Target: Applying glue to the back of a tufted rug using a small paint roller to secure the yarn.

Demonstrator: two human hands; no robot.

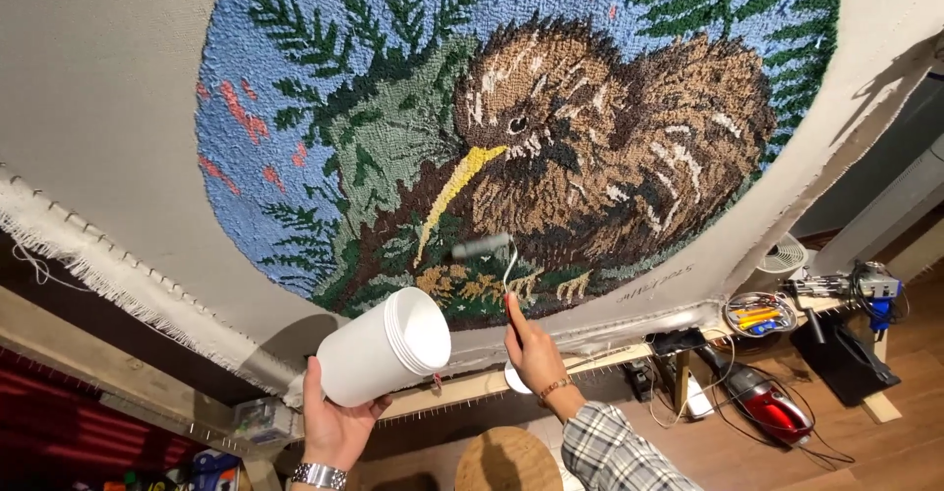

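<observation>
**Roller on the rug, tub in the other hand**

The right hand (532, 346) is closed around the handle of a small roller (484, 246). The fingers are wrapped tight on the handle, and the thin metal arm goes up from the fist to the grey roller head. The head lies against the rug (511, 108), just above the grip, on the dark lower part of the brown bird near its yellow beak.

The left hand (334, 417) holds a white tub (383, 348). The palm is under the tub and the fingers are curled around its closed end, so the grip is firmly on it. The tub is tilted, and its open mouth points toward the right hand. A metal watch (319, 475) is on this wrist, below the grip.

The two hands are near each other but do not touch. Below the right hand there is a round wooden stool (506, 460). Far to the right of it, a red vacuum (772, 404) lies on the floor.
</observation>
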